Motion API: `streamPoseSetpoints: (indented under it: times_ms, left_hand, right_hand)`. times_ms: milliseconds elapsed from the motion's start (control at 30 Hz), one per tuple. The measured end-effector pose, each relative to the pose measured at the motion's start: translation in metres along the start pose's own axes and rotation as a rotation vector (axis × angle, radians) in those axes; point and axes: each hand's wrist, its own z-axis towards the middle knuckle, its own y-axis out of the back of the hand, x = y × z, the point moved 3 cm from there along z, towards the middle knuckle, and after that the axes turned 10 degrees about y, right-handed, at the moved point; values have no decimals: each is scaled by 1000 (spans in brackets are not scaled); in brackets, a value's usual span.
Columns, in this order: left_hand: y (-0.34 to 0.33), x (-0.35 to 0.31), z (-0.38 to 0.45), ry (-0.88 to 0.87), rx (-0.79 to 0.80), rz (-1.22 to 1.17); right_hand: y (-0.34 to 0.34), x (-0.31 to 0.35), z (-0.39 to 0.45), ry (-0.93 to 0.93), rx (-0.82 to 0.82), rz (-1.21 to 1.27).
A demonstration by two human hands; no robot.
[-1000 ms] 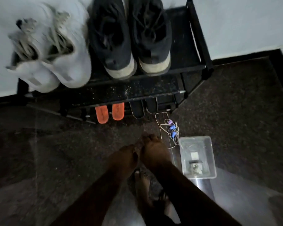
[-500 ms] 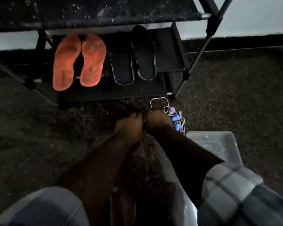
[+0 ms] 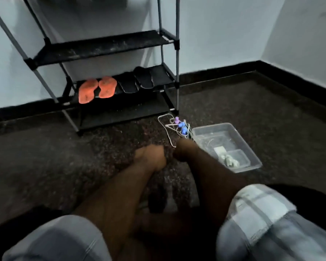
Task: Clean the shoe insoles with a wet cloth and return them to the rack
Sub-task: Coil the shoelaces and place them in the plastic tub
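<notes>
Both hands are hanging low over the floor (image 3: 45,166), nearly touching. Left hand (image 3: 151,157) and right hand (image 3: 184,150) are blurred, so I cannot tell whether the fingers are curled or holding anything. No cloth is showing clearly in either one. Orange insoles (image 3: 97,88) and black insoles (image 3: 136,81) are lying on the rack (image 3: 102,47), on a low shelf, well ahead of the hands and up-left. Clear tub (image 3: 231,129) is sitting just right of the right hand, something pale inside, possibly the cloth. Looks like the very start: nothing picked yet. Next move probably needs a reach right into the tub, then forward to the insoles.
</notes>
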Motion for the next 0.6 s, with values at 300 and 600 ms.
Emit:
streamPoseSetpoints:
  times_ms: [300,600]
  left_hand:
    - [-28,39,13,-156,142,-141]
    - [-69,31,49,-96,192,-262]
  right_hand:
    - [7,-60,-39,-251,-153,-22]
    - [-12,-87,14,-282,-123,-85]
